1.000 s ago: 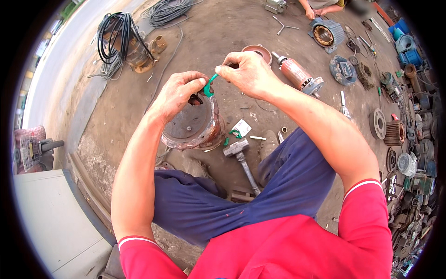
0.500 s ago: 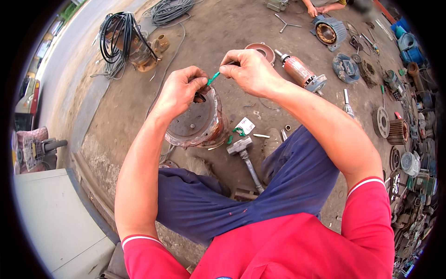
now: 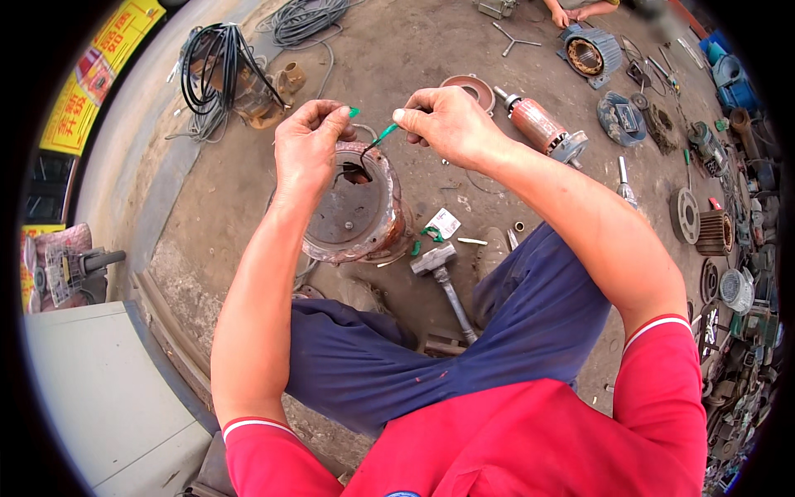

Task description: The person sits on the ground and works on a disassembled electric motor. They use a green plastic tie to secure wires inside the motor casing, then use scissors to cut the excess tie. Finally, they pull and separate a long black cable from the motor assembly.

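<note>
My right hand [image 3: 447, 124] is closed, thumb against fingers, on the tip of a black wire [image 3: 367, 160] wrapped near its end in green tape [image 3: 384, 136]. The wire rises from the opening in the round cover of a rusty motor housing [image 3: 389, 236], upright between my knees. Left of it, my left hand [image 3: 310, 149] pinches a loose scrap of green tape [image 3: 354, 112], apart from the wire. A sledgehammer [image 3: 434, 259] rests by my right leg. More scraps of green tape [image 3: 432, 233] lie on the ground beside a small white card [image 3: 444, 223].
A cable-draped pump [image 3: 236, 79] stands at far left. A red rotor [image 3: 537, 124] and a blue-grey stator [image 3: 593, 55] lie at far right, near another person's hands [image 3: 571, 15]. Metal parts crowd the right edge. A white cabinet [image 3: 108, 389] is at left.
My left hand has come away from the wire, up and left, with a green scrap in it. The right hand stays nearly in place. A yellow-panelled vehicle has come into view at left.
</note>
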